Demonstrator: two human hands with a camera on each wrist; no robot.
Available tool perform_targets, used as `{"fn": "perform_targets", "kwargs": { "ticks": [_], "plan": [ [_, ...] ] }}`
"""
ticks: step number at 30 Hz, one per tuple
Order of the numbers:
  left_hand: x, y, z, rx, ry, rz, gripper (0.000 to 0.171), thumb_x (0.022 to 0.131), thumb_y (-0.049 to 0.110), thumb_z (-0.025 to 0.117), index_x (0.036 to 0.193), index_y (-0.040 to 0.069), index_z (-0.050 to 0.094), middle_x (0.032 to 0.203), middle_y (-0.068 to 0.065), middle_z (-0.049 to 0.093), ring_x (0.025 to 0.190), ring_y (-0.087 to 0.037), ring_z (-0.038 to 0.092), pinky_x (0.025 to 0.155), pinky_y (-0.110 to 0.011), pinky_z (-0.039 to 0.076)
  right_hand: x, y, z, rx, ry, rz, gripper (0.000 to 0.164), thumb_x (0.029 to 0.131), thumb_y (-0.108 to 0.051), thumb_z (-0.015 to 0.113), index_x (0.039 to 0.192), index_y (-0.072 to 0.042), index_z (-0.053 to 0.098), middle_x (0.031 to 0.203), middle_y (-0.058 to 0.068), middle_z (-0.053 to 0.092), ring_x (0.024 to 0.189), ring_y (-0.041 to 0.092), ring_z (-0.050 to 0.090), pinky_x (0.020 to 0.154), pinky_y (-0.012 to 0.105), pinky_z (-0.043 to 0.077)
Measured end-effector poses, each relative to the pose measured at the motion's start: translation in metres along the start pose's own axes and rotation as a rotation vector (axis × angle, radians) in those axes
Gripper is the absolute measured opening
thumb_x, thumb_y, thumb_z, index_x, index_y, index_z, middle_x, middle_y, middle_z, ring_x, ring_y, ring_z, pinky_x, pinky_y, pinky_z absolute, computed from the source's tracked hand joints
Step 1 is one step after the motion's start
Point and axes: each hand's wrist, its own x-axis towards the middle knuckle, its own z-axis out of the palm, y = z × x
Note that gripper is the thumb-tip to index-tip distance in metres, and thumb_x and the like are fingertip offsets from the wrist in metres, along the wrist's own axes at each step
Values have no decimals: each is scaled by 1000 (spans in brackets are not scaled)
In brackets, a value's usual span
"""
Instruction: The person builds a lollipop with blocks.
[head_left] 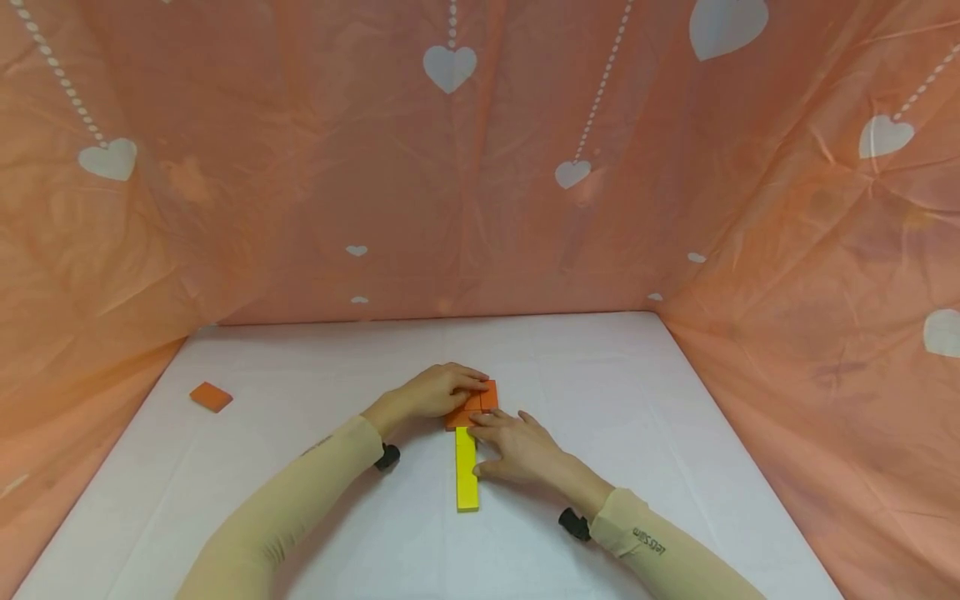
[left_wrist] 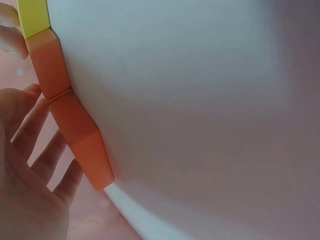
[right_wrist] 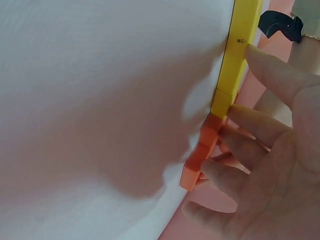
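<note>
Flat orange blocks [head_left: 489,392] lie pushed together on the white table, with a narrow yellow strip of blocks [head_left: 467,479] running from them toward the person. My left hand [head_left: 435,392] rests its fingertips on the orange blocks from the left, partly covering them. From the right, my right hand [head_left: 525,448] touches where orange meets yellow, its fingers spread and its thumb at the yellow strip's side. In the left wrist view, loosely extended fingers lie along the orange blocks [left_wrist: 75,117]. The right wrist view shows a seam across the yellow strip [right_wrist: 232,65].
A single orange block [head_left: 211,397] lies apart at the table's left. The white table [head_left: 600,383] is bounded at the back and sides by an orange-pink curtain [head_left: 300,167] with white hearts. Each wrist carries a small black device [head_left: 575,525].
</note>
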Motion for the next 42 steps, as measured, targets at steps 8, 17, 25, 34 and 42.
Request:
{"fn": "perform_targets", "kwargs": {
  "ticks": [8,17,25,34,42],
  "plan": [
    [1,-1,0,-13,-6,-11,40,106,12,56,146,12,62,153,-3,55,145,-28,47,120,-53,35,0,-1,-1,1,-3,4,64,92,-43,78,147,-14,61,159,2,49,151,30,39,117,67,31],
    [-7,-2,-3,-50,75,-31,39,105,14,60,143,13,65,152,-2,56,145,-28,47,120,-53,36,1,-2,0,-14,6,-3,62,92,-43,79,145,-15,63,158,2,51,149,31,42,115,68,34],
    [-36,-12,-20,-102,195,-108,37,105,12,61,142,8,64,150,-8,57,144,-33,47,119,-55,36,0,-2,0,-3,9,11,63,92,-42,79,146,-15,62,158,2,50,149,32,41,116,68,32],
    [-97,-51,-36,-123,370,-169,38,100,5,65,138,1,65,146,-16,58,140,-42,48,116,-61,37,-2,-3,0,17,10,16,63,93,-41,78,147,-15,60,160,2,48,150,32,39,119,66,29],
    [-161,-81,-60,-129,426,-304,40,102,8,64,141,0,62,148,-22,54,141,-48,44,114,-67,35,-1,-3,1,23,13,16,63,93,-41,78,147,-15,61,160,2,48,151,32,38,118,67,30]
  ]
}}
